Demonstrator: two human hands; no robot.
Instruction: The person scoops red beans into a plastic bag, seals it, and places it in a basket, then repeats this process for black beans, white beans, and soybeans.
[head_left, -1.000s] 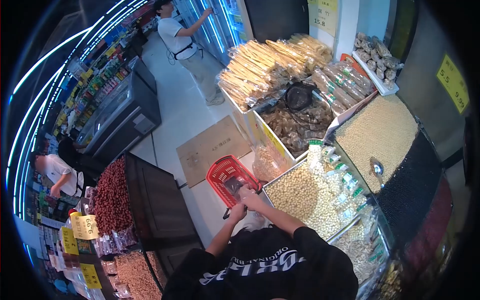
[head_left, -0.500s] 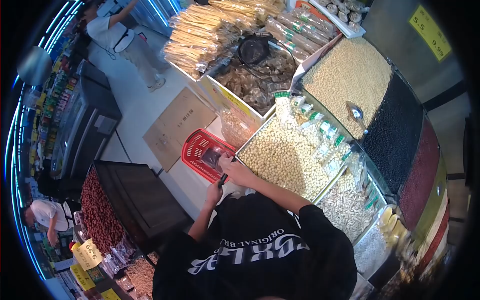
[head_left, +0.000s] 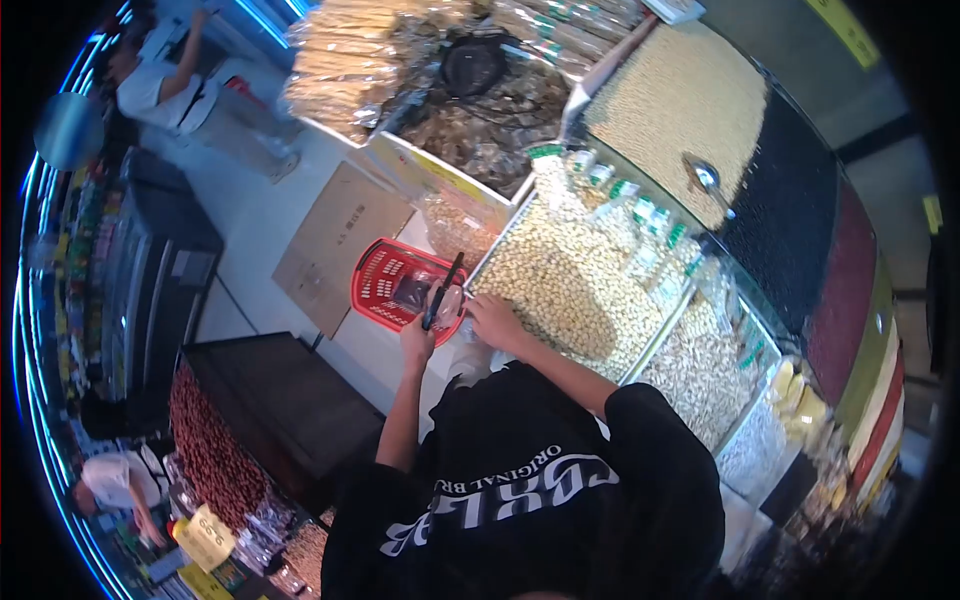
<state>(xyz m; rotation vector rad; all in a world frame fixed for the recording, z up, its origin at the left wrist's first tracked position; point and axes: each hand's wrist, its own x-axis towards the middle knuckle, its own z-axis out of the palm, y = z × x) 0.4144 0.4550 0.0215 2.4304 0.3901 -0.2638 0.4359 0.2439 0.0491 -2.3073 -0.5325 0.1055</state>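
Note:
My left hand [head_left: 418,341] is wrapped round the black handle of a red shopping basket [head_left: 362,290], which hangs low in front of me. Inside the basket lie a dark packet [head_left: 411,292] and a clear plastic bag [head_left: 449,302]. My right hand [head_left: 496,322] is apart from the basket, at the near-left edge of a bin of pale round seeds [head_left: 560,290]. Its fingers look extended toward the bin's rim, with nothing visible in them. Whether the fingertips touch the rim or the seeds is hard to make out.
Capped clear bags [head_left: 610,205] lie along the seed bin. Beyond are pale beans [head_left: 670,110] with a metal scoop [head_left: 706,177]. Flattened cardboard [head_left: 340,240] lies on the floor. A dark cabinet [head_left: 290,400] and red dried fruit [head_left: 210,430] stand left. Two people [head_left: 180,100] are nearby.
My right hand has left the basket and moved right to the seed bin's edge. The handle now stands upright in my left hand. The view has shifted slightly.

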